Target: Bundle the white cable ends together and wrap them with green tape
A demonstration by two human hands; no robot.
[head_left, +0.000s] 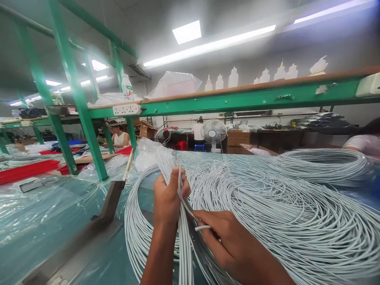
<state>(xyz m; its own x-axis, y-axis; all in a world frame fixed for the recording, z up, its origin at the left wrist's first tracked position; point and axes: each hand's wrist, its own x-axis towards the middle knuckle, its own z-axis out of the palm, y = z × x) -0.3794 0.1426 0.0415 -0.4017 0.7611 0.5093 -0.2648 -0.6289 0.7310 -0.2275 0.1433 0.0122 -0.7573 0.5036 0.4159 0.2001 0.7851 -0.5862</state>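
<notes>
A bundle of thin grey-white cables [185, 253] runs upright through my left hand [170, 194], whose fingers are wrapped round it with the thumb on top. Just right of it, my right hand [227, 237] pinches a cable between thumb and fingers. A short cable end [202, 228] sticks out from between those fingers to the left. Behind and to the right of my hands spreads a large heap of loose cables [267, 209]. Looped cables [135, 221] curve round on the left side of my left arm.
A paper cutter [108, 204] with a long lever lies on the left of the plastic-covered table [26, 221]. A green-framed shelf [190, 106] with bottles crosses above the table. A coiled cable bundle [320, 164] rests at the back right. Other people sit farther off.
</notes>
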